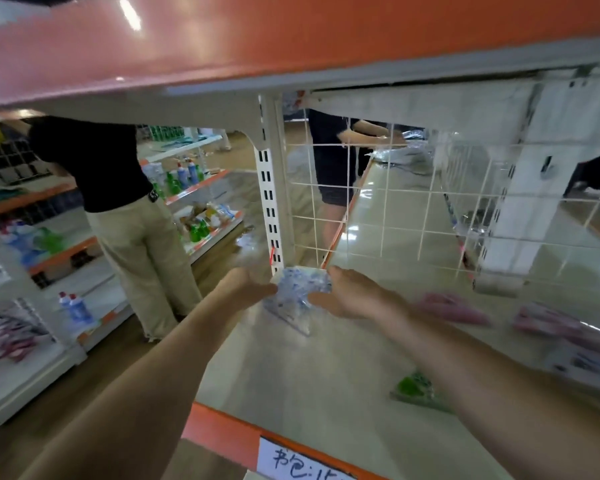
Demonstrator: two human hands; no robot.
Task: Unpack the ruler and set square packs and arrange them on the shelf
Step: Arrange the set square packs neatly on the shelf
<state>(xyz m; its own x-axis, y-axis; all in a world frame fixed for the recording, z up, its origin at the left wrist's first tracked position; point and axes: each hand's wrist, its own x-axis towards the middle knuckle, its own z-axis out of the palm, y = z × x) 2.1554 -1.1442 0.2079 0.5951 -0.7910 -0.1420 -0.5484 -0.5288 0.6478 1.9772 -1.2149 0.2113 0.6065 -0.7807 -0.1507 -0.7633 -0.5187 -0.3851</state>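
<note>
While both arms reach deep under an orange upper shelf board (291,39), the left hand (246,287) and right hand (352,296) close on either side of a clear plastic pack printed in blue and white (300,294), the fingers of each hand curled against its edges so that it is pinched between them. This pack, most likely one of the ruler and set square packs, stands tilted on its lower edge at the far left corner of the pale cream shelf surface (309,368), just beside the white slotted upright post (271,202) and the white wire grid back panel (388,202). Holding it from both sides probably lets the person square it into the corner, so that a row can start there. Further right on the same shelf lie two blurred pink packs (454,308) and, nearer the front, a green-printed clear pack (416,389), all flat and well apart. No box or other container shows; what the pack holds is too blurred to tell. A white handwritten label (291,460) sits on the orange front edge. Two people stand in the aisles behind.
</note>
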